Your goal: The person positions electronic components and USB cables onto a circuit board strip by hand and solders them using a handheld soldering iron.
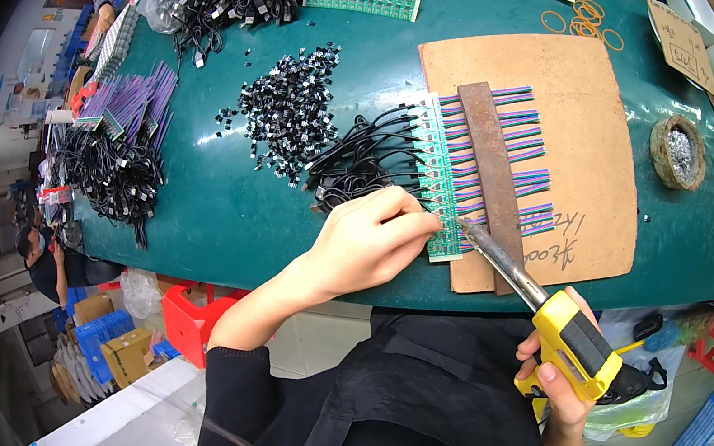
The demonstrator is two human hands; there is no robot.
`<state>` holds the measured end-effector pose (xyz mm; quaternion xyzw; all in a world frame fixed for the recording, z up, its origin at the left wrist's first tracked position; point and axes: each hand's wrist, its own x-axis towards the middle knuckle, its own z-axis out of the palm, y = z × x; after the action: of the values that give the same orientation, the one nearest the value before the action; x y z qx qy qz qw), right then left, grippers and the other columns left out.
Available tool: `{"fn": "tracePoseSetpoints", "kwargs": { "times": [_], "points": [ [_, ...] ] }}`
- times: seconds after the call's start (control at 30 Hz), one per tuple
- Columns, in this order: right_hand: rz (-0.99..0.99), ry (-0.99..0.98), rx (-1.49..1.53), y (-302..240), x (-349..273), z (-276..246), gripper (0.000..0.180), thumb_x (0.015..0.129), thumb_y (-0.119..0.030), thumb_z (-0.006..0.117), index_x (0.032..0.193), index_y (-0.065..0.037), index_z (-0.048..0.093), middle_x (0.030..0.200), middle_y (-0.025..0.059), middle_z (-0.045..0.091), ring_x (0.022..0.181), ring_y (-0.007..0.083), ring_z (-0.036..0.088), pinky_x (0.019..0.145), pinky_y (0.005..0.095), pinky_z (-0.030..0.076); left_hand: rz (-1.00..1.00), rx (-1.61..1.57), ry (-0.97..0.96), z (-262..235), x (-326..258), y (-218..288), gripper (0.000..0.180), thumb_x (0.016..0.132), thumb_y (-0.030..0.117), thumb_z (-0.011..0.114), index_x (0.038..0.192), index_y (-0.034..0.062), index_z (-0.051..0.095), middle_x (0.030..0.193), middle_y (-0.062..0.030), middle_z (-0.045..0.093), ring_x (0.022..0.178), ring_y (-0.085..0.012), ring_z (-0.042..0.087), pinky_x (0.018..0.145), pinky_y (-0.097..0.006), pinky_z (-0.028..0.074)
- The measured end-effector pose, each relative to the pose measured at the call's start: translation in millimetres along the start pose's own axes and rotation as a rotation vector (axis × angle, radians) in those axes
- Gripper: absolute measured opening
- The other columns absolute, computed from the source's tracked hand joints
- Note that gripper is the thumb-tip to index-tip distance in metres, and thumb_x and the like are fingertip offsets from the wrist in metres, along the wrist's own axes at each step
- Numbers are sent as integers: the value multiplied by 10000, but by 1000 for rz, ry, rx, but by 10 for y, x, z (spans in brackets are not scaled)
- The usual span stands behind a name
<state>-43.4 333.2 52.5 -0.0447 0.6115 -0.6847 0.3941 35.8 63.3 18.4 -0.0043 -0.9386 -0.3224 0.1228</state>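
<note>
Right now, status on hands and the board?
Left hand pinching black wire at green circuit strip. Right hand gripping yellow soldering iron, tip at strip. Nothing obstructing.

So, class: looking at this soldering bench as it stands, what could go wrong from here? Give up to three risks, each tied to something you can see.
1. The left hand pinches a wire right beside the soldering iron's tip; the fingers could get burned.
2. The work lies on a cardboard sheet, which the hot tip might scorch.
3. The loose black cables lie near the green circuit strip; a slip could melt their insulation.
</note>
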Motion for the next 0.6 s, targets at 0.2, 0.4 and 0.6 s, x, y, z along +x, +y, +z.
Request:
{"fn": "tracePoseSetpoints", "kwargs": {
  "times": [0.2,0.4,0.6],
  "points": [
    [56,-4,-35,-1,-3,25,764,709,-170,623,1371,49,309,808,125,596,667,164,590,541,247,515,120,72,57,55,-47,-77,265,663,-48,701,912,40,671,739,-54,577,615,-181,576,532,-286,465],
    [69,10,-61,-22,7,67,748,715,-158,614,1375,31,318,777,110,600,592,131,572,534,234,504,114,34,53,45,-33,-93,271,654,-58,698,907,37,670,731,-56,574,604,-183,571,515,-278,459],
    [76,-27,-25,-51,-2,45,691,728,-81,665,1339,66,378,837,136,635,664,130,609,551,229,503,95,40,42,38,-19,-75,250,669,-42,693,904,39,670,725,-55,570,602,-186,572,513,-282,461]
  ]
}}
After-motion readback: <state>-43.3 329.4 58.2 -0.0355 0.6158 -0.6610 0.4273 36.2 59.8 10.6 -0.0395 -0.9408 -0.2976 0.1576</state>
